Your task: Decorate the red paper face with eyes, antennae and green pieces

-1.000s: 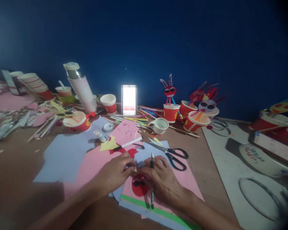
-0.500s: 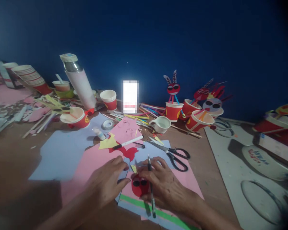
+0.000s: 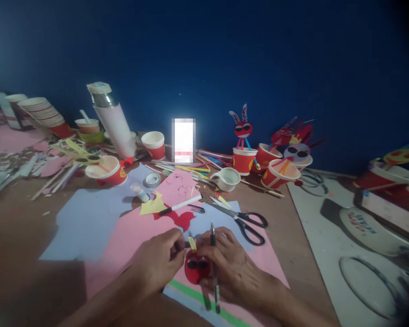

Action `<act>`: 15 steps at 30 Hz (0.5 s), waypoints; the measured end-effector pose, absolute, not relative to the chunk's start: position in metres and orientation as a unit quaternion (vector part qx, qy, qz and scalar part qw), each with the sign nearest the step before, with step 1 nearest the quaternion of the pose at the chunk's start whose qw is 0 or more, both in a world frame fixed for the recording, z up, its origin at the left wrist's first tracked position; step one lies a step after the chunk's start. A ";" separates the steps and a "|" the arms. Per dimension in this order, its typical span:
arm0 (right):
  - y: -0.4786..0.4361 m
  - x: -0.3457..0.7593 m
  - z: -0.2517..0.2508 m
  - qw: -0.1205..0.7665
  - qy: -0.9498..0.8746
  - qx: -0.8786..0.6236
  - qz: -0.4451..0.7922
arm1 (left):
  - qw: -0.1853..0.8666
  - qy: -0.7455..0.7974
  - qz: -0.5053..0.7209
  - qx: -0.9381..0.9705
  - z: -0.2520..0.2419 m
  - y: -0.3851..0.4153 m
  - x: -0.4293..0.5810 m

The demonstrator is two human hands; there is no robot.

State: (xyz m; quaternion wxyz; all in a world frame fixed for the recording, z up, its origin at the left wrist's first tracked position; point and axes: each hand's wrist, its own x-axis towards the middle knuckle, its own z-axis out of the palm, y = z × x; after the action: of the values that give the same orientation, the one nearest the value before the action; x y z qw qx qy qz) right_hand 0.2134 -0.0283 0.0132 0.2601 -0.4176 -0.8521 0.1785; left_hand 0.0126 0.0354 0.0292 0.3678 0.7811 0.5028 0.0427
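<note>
My right hand (image 3: pixel 236 263) has a pen (image 3: pixel 216 293) tucked between its fingers, tip pointing away from me. Its fingertips rest at the right edge of a red round paper face (image 3: pixel 192 274) with black eyes. A small yellow paper strip (image 3: pixel 192 244) stands up at the top of the face. My left hand (image 3: pixel 158 254) is closed in a pinch just left of the face; whatever lies between its fingers is hidden. Beneath both hands are pink paper (image 3: pixel 129 240) and layered sheets with a green stripe (image 3: pixel 191 292).
Black-handled scissors (image 3: pixel 243 222), a marker (image 3: pixel 180 205) and red paper scraps (image 3: pixel 184 221) lie beyond my hands. Farther back stand a white cup (image 3: pixel 226 179), a tape roll (image 3: pixel 152 180), a flask (image 3: pixel 114 127) and paper cups (image 3: pixel 244 161) holding paper figures. A board (image 3: pixel 313 227) lies at right.
My left fingers have curled from spread into a pinch beside the red face. My right hand still holds the pen at nearly the same place. The view has shifted slightly.
</note>
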 end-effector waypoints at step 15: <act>-0.030 0.207 0.010 0.380 -0.708 -0.497 0.328 | 0.581 0.493 0.195 0.618 0.027 0.026 0.030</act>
State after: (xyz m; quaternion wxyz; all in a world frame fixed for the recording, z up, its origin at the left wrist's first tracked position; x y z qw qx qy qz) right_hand 0.2066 -0.0303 0.0103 0.3795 -0.4967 -0.7081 0.3285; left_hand 0.0304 0.0258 0.0273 0.5805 0.6181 0.4929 0.1949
